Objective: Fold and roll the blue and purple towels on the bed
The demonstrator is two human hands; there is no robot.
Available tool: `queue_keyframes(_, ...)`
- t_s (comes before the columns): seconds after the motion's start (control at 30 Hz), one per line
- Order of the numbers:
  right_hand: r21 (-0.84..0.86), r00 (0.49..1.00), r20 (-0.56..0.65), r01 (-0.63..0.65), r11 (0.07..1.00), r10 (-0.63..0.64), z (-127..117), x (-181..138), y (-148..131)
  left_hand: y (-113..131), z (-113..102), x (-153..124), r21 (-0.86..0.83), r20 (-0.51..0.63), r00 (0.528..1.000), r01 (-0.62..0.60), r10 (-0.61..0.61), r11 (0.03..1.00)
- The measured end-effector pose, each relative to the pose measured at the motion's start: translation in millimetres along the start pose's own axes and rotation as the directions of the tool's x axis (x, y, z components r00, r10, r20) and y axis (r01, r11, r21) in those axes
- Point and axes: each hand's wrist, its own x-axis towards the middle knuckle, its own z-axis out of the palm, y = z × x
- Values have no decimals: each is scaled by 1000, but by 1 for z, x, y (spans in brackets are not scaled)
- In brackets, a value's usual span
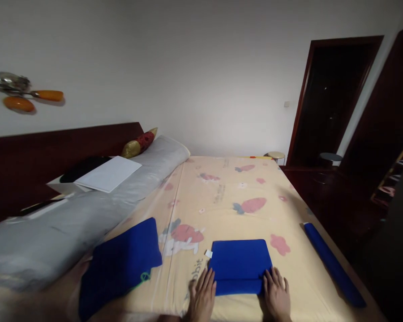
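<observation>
Plain white wall (201, 67) across the back, and the light is dim. High on the left hangs an ornament (23, 91) with orange pieces. Below it runs a dark wooden headboard (53, 152), and along it lies a long grey bolster (104, 197), a red-and-gold cushion (139, 143) at its far end. The bed (228, 192) fills the middle, its sheet pale yellow with pink prints. Far right, a dark doorway (332, 98) in a brown frame, a small switch (286, 104) just beside it. Two round stools past the bed: a pale stool (276, 155) and a dark stool (330, 157). Dark floor (339, 210) on the right, shelves (392, 179) at the edge.
</observation>
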Motion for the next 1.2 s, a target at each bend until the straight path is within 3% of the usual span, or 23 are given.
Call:
queue_keyframes(0.1,12,998,-56,-23,1000,24,1,4,-4,9,-3,3,-14,-18,1000,-14,13,1000)
queue_keyframes(0.23,107,996,-26,-79,991,82,-3,23,-13,51,-5,15,-180,19,977,-204,211,962)
queue_keyframes(0.33,198,994,82,58,978,-75,-1,33,1,69,-1,22,-252,45,945,-304,325,919)
queue_keyframes(0.4,184,987,109,95,978,-116,5,35,16,70,5,24,-254,53,947,-294,317,921)
queue_keyframes(0.53,89,995,-4,-104,991,105,15,40,35,60,22,23,-242,39,963,-251,268,937)
queue_keyframes(0.6,90,990,-47,-130,987,135,13,44,33,57,28,23,-243,31,959,-266,282,933)
queue_keyframes(0.73,185,985,123,96,978,-120,3,53,18,57,32,22,-232,11,960,-271,281,934)
queue_keyframes(0.8,191,967,209,108,976,-148,3,57,11,57,32,22,-221,3,958,-279,287,934)
queue_keyframes(0.9,72,974,226,-43,996,25,10,63,8,56,33,22,-211,-11,954,-294,298,932)
queue_keyframes(1.0,28,983,122,-138,990,134,11,69,9,54,36,24,-234,1,958,-279,287,931)
queue_keyframes(1.1,149,994,102,12,989,-28,-3,69,9,54,38,28,-276,31,974,-207,223,939)
queue_keyframes(1.2,330,944,214,171,928,-250,-22,63,-3,56,39,34,-316,44,970,-212,237,925)
